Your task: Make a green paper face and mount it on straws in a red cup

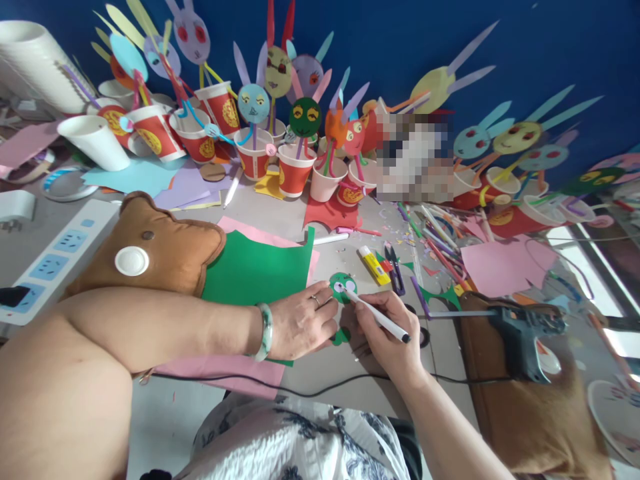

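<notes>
My right hand (pixel 387 333) is closed around a white marker pen (pixel 377 315), whose tip rests on a white eye of a small green paper face (pixel 342 287) lying on the table. My left hand (pixel 303 323) lies over the lower part of that green cut-out, fingers curled down on it, holding it still. A green bangle sits on my left wrist. A sheet of green paper (pixel 260 270) lies under my left forearm on top of pink paper (pixel 220 367).
Rows of red and white paper cups (pixel 295 175) with paper bunny faces on straws stand along the blue wall. A glue stick (pixel 374 265), small scissors (pixel 396 270), loose straws and pink paper lie right. A glue gun (pixel 525 333) rests on a brown cushion. A power strip (pixel 55 257) lies left.
</notes>
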`<state>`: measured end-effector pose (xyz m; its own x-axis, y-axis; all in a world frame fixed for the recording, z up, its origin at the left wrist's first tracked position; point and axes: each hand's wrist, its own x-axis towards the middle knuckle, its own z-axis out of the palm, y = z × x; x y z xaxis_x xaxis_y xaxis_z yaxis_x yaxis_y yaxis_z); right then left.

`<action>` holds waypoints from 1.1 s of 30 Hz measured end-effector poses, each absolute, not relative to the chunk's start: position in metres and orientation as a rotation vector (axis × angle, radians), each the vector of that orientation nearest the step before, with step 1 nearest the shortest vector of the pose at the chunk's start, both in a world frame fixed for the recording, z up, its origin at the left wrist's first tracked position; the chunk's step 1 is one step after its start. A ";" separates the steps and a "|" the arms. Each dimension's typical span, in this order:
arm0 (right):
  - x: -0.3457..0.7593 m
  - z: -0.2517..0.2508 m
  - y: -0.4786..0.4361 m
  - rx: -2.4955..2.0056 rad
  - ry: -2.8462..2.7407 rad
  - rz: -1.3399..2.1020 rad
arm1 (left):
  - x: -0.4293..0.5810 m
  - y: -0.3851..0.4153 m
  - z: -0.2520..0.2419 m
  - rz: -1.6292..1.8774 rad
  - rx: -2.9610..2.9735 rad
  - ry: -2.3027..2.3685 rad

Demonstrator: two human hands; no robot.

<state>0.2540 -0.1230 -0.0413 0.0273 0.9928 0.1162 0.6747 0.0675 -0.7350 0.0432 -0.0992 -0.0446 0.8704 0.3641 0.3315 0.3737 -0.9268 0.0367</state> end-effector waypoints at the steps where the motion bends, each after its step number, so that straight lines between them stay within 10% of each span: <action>1: 0.254 -0.041 -0.123 -1.668 -1.715 0.635 | 0.043 -0.099 -0.045 -0.524 -3.012 -0.596; 33: 0.255 -0.042 -0.123 -1.625 -1.737 0.589 | 0.043 -0.100 -0.044 -0.505 -3.019 -0.607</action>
<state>0.2554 -0.1230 -0.0415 0.0080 0.9855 0.1698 0.6791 0.1193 -0.7243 0.0434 -0.0997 -0.0444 0.8719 0.3731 0.3170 0.3800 -0.9240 0.0423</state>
